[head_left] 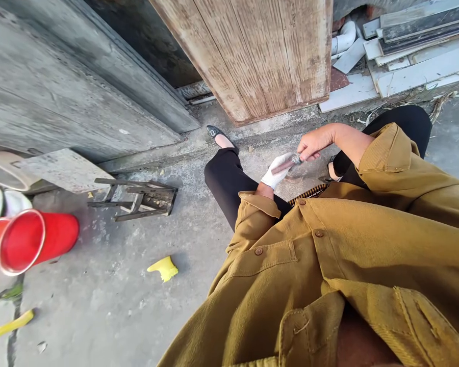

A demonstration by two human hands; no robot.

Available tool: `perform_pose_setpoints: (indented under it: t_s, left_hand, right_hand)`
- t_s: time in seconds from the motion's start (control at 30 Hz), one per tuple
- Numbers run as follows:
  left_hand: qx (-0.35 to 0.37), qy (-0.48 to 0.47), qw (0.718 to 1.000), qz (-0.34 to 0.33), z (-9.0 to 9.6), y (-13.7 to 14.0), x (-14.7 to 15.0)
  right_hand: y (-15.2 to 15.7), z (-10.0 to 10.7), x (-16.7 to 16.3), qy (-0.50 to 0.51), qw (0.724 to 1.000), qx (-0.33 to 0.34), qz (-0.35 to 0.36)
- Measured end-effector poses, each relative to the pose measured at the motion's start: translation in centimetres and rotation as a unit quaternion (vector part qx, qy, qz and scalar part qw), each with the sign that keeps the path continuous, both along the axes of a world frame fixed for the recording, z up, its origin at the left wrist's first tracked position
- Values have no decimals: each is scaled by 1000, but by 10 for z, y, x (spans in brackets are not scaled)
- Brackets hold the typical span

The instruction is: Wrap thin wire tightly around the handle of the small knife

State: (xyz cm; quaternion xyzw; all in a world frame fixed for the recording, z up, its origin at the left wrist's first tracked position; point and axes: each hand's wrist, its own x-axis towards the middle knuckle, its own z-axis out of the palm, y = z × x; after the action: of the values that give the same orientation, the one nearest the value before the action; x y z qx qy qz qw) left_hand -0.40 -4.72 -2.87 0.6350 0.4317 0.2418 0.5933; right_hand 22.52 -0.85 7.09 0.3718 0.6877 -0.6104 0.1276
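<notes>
My left hand [276,173] wears a white glove and is closed around a flat, brownish, blade-like tool [282,167] lying across it; motion blurs the strip. At the tool's other end is a grey ribbed collar [296,159], like wound wire. My right hand [310,143] is bare, its fingers pinched at that collar. What its fingers cover is hidden. Both hands are low in front of me, between my knees in black trousers, above the concrete ground [199,214].
A weathered wooden door panel [268,56] stands ahead, with stacked boards [416,56] to its right. At left are a small wooden stool [141,198], red buckets [59,239] and a pale board [67,168]. A yellow scrap [164,267] and a yellow stick [9,326] lie on the ground.
</notes>
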Motion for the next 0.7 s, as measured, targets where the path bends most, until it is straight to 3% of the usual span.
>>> perform_pose_setpoints:
  t_s: [0.07,0.17,0.27,0.37,0.5,0.6,0.7]
  left_hand:
    - [-18,-24,999,-13,-3,0,0]
    - [-3,-36,999,-11,-5,2,-1]
    - [20,-15,998,-52,-6,1,-2]
    - [23,-12,994,-107,-7,-4,-1]
    - [23,-18,994,-101,-2,-5,-5]
    - [23,-33,998,-40,8,-2,-11]
    - [15,-48,999,16,14,2,-15]
  right_hand:
    - [1,7,-1,42,987,69,-142]
    - [6,9,-2,89,916,154,-359]
    - [11,1,-2,67,871,199,-444]
    - [17,-13,2,-52,887,230,-396]
    - [25,-28,13,-229,915,240,-231]
    - [23,-31,16,-261,946,158,-109]
    - [11,-26,10,-210,977,24,12]
